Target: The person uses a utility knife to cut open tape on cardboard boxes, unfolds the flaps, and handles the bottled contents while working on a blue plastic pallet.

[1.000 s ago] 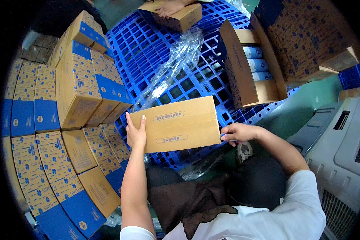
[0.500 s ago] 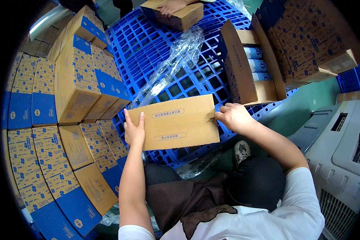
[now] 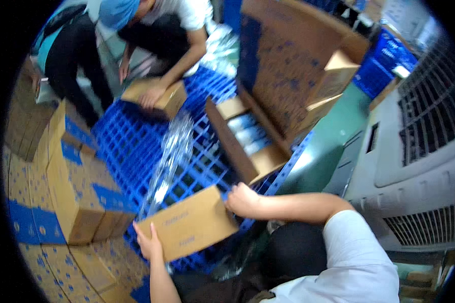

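Observation:
A closed brown cardboard carton (image 3: 192, 224) with a seam along its top lies before me, slightly tilted in view. My left hand (image 3: 150, 243) grips its left end, thumb on top and fingers along the side. At the opposite end, my right hand (image 3: 242, 199) is closed with its fingertips at the carton's edge near the seam; blur hides exactly what they pinch. Just beyond my right hand stands an open carton (image 3: 230, 146), its flaps raised, holding several blue-and-white packs (image 3: 247, 132) between cardboard pieces.
Blue plastic pallets (image 3: 131, 151) lie beneath, with crumpled clear film (image 3: 169, 161) across them. Printed cartons (image 3: 78, 202) are stacked at left. A co-worker (image 3: 162, 45) crouches beyond, a hand on another carton (image 3: 174, 103). A large open carton (image 3: 288, 70) and white machine (image 3: 414, 177) stand right.
My view has swung up and right, bringing the crouching co-worker and a second person into sight. Both my hands stay at the same ends of the carton.

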`<act>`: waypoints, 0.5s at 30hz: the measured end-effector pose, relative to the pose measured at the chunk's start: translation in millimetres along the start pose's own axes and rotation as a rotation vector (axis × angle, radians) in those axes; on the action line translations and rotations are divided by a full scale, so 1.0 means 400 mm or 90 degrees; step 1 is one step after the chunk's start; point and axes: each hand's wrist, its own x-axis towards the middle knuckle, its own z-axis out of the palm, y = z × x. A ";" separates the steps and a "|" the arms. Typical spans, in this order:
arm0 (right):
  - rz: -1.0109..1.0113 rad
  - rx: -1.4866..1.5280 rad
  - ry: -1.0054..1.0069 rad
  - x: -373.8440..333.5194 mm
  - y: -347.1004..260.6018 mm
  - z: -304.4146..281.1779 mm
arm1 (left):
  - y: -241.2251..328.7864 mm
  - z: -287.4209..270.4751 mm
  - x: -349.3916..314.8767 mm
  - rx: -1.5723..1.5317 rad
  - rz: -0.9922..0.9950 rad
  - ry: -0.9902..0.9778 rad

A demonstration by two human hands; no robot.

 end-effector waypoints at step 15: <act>0.260 1.155 0.046 0.116 0.006 -0.022 | -0.269 0.148 0.048 -0.136 -0.033 -0.012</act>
